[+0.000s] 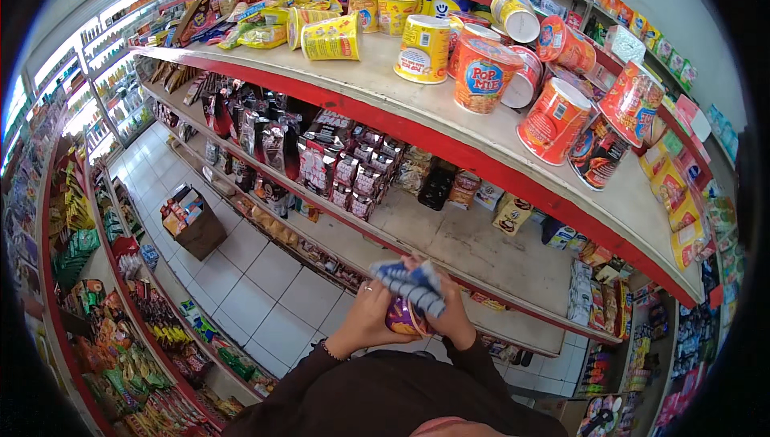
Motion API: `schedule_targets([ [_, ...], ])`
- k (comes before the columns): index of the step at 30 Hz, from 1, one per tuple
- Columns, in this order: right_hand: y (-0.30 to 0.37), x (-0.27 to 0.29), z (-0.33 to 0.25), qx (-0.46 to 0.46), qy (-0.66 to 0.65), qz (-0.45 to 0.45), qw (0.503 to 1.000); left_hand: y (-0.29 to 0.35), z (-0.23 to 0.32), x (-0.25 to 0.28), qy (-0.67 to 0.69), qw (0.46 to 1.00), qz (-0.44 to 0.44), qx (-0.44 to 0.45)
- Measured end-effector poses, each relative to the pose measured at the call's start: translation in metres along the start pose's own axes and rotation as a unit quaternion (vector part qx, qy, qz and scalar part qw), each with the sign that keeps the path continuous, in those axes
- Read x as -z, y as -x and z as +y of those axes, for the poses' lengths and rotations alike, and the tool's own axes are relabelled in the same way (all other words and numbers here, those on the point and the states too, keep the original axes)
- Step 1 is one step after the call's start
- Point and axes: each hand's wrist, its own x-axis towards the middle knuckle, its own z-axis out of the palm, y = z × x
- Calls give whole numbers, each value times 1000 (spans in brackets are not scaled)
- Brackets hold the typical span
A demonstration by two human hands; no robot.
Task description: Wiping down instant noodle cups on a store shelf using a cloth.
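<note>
Close to my body, my left hand is wrapped round the side of a purple and orange cup, probably an instant noodle cup. A folded blue, white and grey striped cloth lies over the top of that cup. My right hand grips the cloth and presses it against the cup; its fingertips are partly hidden behind the fabric. Ahead, on the top shelf, stand yellow noodle cups and red-orange noodle cups, some of them stacked or lying on their sides.
Under the top shelf hang brown and silver sachet packs, with a dusty lower shelf to their right. A cardboard box of packets stands on the white tiled floor. Shelves of snack packets line the left.
</note>
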Motion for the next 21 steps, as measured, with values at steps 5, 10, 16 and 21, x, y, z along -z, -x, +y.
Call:
schedule_targets([
  [5,4,-8,18,-26,-23,14,999,2,-21,15,19,987,139,75],
  [10,5,-17,-14,69,58,-40,995,3,-33,26,-64,985,106,117],
  [16,-13,-5,2,8,8,9,1000,-4,-9,15,-8,999,13,49],
  [21,9,1,17,16,62,6,998,-3,-14,12,10,989,80,125],
])
